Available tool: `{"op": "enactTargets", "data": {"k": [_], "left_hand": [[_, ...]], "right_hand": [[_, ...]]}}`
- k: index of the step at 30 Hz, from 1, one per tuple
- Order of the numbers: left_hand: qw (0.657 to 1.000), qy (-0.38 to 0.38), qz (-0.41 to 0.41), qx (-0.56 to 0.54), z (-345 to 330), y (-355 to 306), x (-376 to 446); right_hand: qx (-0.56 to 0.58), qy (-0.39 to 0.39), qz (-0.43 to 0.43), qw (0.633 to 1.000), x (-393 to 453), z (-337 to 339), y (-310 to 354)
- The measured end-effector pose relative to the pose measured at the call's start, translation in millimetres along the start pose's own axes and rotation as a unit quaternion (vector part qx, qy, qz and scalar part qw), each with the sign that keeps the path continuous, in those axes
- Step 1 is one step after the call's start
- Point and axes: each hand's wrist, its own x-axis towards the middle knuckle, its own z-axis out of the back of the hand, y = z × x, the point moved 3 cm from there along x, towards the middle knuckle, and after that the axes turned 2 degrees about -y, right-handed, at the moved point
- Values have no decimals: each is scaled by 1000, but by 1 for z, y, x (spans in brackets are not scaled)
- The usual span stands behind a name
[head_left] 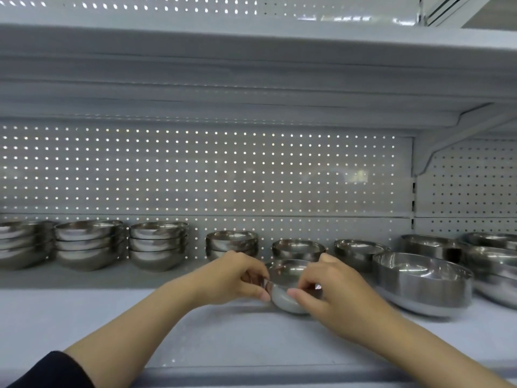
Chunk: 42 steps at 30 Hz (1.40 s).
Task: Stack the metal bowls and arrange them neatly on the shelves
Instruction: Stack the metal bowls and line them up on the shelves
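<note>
A small metal bowl [285, 289] sits at the middle of the grey shelf [112, 317], held from both sides. My left hand [235, 278] pinches its left rim, thumb under the side. My right hand [327, 289] grips its right rim, thumb against the bowl's wall. Behind, along the pegboard, stand stacks of bowls: three tall stacks at the left [22, 243] [89, 243] [158, 245], a shorter stack [231, 242], and low ones [298, 249] [359, 252].
A large metal bowl [422, 284] sits close to the right of my right hand, with more large bowls [492, 259] behind it at the far right. An upper shelf [251, 79] overhangs the whole row. A perforated back panel [195, 175] closes the rear.
</note>
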Motion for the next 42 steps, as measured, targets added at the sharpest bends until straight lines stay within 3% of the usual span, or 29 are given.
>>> {"op": "enactTargets", "data": {"k": [4,9,15,18,26,42], "left_hand": [[999,-19,9,25,10,4,-3],[991,-109,40,66,56,12,1],[950,-265,134,100,92,41,16],[928,-304,173,126,79,62,14],[930,-286,197,120,59,82,18],[932,-242,230,138,39,91,22]], "right_hand": [[1,1,4,1000,8,1,1],[-12,-50,8,999,51,7,8],[12,-65,-43,997,144,-21,6],[62,-70,-17,995,159,-50,5],[100,-110,-3,989,150,-87,-15],[91,-66,-28,993,145,-104,-25]]}}
